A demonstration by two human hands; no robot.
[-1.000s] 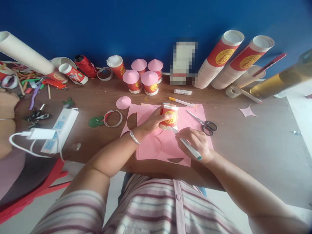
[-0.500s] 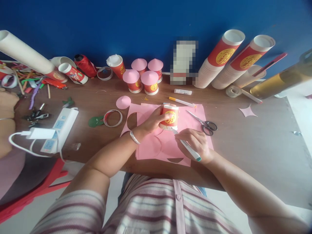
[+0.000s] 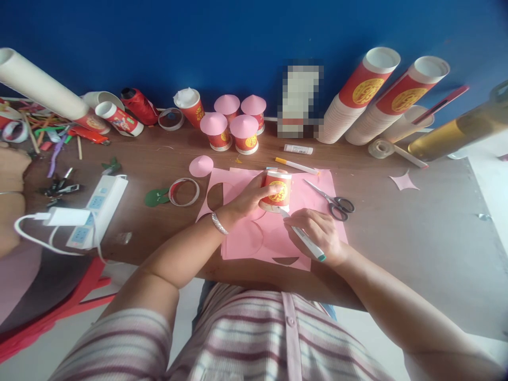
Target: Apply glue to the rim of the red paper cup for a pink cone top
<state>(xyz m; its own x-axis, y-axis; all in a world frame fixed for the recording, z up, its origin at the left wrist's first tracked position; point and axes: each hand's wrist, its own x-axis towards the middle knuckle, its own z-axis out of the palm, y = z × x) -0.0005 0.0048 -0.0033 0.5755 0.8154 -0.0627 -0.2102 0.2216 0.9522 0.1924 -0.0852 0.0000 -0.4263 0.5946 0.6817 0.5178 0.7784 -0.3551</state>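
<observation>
My left hand (image 3: 256,194) is wrapped round a red and white paper cup (image 3: 279,191) with a gold emblem, its thumb across the front. In my right hand (image 3: 317,233) is a white marker pen (image 3: 307,243) with a green end. The pen's tip is at the white band on the cup's near edge; whether it touches I cannot tell. Beneath both hands lie pink paper sheets (image 3: 242,248) with round cut-outs and circle outlines. Black-handled scissors (image 3: 335,203) rest at the sheets' right side, and an orange-capped marker (image 3: 296,165) lies behind the cup.
Several paper cups with pink cone tops (image 3: 244,127) stand at the back. Tall cup stacks (image 3: 357,100) lean at the back right, near a bottle (image 3: 456,124). A glue stick (image 3: 298,150), a tape roll (image 3: 183,192) and a power strip (image 3: 99,206) lie around the sheets.
Almost nothing differs. The marker has shifted very slightly at the cup's near edge, while my left hand keeps its hold on the cup.
</observation>
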